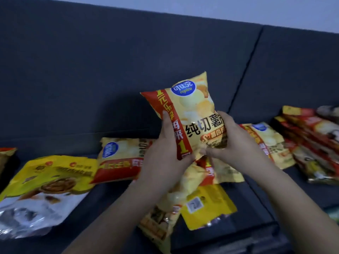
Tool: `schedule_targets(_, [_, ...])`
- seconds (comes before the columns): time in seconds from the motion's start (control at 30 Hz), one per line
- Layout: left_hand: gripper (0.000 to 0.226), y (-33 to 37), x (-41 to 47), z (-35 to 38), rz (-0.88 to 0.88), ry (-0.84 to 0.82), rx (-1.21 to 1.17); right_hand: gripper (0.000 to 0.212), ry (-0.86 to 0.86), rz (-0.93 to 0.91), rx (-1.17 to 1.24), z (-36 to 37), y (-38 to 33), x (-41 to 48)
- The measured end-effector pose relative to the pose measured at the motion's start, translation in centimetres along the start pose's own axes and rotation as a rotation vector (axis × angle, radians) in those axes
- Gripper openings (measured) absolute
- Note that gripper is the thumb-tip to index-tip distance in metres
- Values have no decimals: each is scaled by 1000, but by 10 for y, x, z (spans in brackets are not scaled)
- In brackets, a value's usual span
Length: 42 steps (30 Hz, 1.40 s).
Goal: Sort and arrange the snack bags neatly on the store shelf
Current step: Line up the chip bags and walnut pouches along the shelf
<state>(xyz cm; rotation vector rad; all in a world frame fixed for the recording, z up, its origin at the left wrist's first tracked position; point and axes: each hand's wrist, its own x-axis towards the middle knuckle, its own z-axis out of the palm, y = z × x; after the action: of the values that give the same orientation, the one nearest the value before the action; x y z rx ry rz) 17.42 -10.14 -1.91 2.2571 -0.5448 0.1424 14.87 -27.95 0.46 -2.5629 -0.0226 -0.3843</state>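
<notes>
both hands (166, 143) (232, 142) grip a yellow chip bag (190, 110) upright.

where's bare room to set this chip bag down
Bare dark cushion behind the big yellow bag, left of the flat chip bag; another patch between the small yellow packet and the right stack. Crowded beneath the held bag.

I see one yellow-and-red chip bag (190, 110) held upright, leaning left, above other snack bags (119, 158) lying scattered flat.
</notes>
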Motion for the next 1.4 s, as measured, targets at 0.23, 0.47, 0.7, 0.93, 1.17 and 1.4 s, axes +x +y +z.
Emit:
schedule_targets(0.23, [112,92,31,122,168,-96,-56,100,107,188,-31,-85,128,-42])
schedule_targets(0.47, [98,130,43,232,200,-348,72,115,-126,345,-152,-108,247,-53])
schedule_targets(0.7, [86,134,60,282,290,-156,351,126,-243,382,21,-91,297,-40])
schedule_targets(0.93, [98,146,42,291,216,-159,333,118,-304,377,12,-97,304,-46])
schedule_targets(1.17, [89,128,7,277,302,-475,154,124,-399,541,-236,-88,304,-68])
schedule_targets(1.4, [72,110,25,208,326,-389,316,129,-328,465,-358,-115,234,-51])
